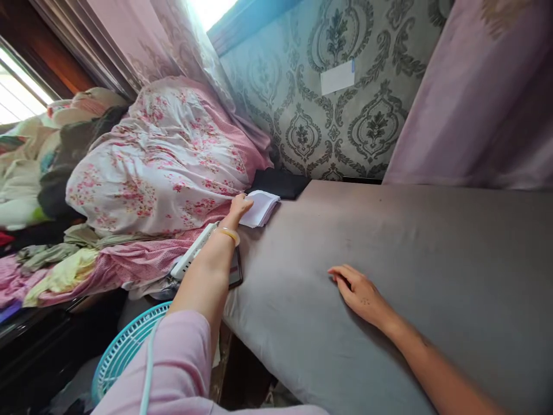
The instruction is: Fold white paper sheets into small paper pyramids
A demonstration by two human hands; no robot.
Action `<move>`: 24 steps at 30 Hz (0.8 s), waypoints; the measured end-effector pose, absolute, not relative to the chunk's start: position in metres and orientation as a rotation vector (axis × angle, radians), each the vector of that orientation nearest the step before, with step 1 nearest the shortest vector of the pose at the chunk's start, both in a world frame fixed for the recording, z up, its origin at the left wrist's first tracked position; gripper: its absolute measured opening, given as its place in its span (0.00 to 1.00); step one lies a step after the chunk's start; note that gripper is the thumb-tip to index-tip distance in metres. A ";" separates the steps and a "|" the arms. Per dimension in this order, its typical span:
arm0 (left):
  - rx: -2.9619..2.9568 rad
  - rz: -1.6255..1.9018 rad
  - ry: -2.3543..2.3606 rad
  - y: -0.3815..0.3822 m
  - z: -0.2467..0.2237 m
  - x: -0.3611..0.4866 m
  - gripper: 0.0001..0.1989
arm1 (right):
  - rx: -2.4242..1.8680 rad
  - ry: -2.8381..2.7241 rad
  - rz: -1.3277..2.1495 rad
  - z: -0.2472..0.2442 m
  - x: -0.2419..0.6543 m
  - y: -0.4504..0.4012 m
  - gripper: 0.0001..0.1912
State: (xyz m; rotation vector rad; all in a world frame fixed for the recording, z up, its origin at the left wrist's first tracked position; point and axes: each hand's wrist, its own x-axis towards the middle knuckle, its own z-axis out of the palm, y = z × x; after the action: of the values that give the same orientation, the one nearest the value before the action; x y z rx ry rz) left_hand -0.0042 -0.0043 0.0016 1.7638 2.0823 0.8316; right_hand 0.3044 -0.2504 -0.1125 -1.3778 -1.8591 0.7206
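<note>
My left hand (241, 205), with a pale bangle (231, 235) round the wrist, reaches forward to a stack of white paper sheets (261, 207). Its thumb lies over the stack's left edge, and the other fingers are mostly hidden. The stack rests on the grey cloth-covered surface (389, 242), right against a flat black item (283, 183). Farther right, my right hand (356, 292) hovers over or rests on the grey cloth. Its fingers are loosely bent, the thumb stands a little apart, and nothing is in it.
A white power strip (194, 251) and a dark flat device (235, 271) lie beneath my left forearm. Floral bedding (159, 167) and clothes are heaped at left. Below stands a turquoise fan (125, 340). A white paper (337, 77) is taped to the patterned wall; a pink curtain (453, 104) hangs right.
</note>
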 end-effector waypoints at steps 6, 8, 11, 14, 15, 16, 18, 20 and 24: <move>1.603 1.342 1.937 -0.014 0.028 0.011 0.15 | -1.356 -1.862 0.683 -0.113 0.305 -0.252 0.15; 1.513 1.446 1.796 -0.018 0.040 0.024 0.16 | -1.349 -1.832 0.690 -0.112 0.304 -0.253 0.15; 1.351 1.451 1.537 -0.029 0.046 0.051 0.15 | -1.384 -1.700 0.750 -0.114 0.303 -0.252 0.14; 1.181 1.292 1.235 -0.053 0.031 0.086 0.11 | -1.426 -1.414 0.884 -0.113 0.308 -0.247 0.14; 1.110 1.217 1.127 -0.063 0.021 0.098 0.10 | -1.420 -1.293 0.936 -0.112 0.312 -0.245 0.15; 1.069 1.165 1.066 -0.074 0.011 0.111 0.10 | -1.403 -1.167 0.980 -0.109 0.318 -0.243 0.16; 0.994 1.075 0.969 -0.095 -0.013 0.136 0.10 | -1.369 -0.939 1.029 -0.100 0.331 -0.240 0.18; 0.903 0.976 0.898 -0.114 -0.036 0.160 0.10 | -1.347 -0.760 1.030 -0.089 0.346 -0.239 0.21; 0.658 0.792 0.857 -0.146 -0.068 0.198 0.09 | -1.426 -0.635 0.998 -0.080 0.370 -0.240 0.24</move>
State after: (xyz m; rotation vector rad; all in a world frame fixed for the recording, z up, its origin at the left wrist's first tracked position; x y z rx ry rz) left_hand 0.1976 -0.1457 -0.0683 0.6585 0.8575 0.7922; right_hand 0.3697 -0.2402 -0.0804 -1.4262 -0.6352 0.9975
